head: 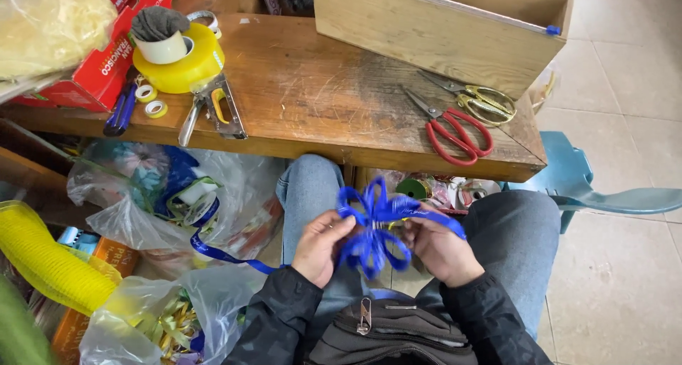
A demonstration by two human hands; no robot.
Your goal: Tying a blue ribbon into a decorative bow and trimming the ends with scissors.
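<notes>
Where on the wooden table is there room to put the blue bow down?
The bare middle of the table, between the staple gun and the red scissors. The left end is crowded with tape rolls.

A red cardboard box (106,60) with white lettering lies at the upper left of the frame, on the corner of the wooden table (320,102), with a clear bag of pale yellow filling (50,24) resting on top of it. Below the table edge at the left, clear plastic bags (213,202) bulge with ribbons, and another clear bag (156,322) with gold ribbon sits at the lower left. An orange printed carton (114,255) shows between them, partly hidden behind a yellow mesh roll (42,262).
</notes>
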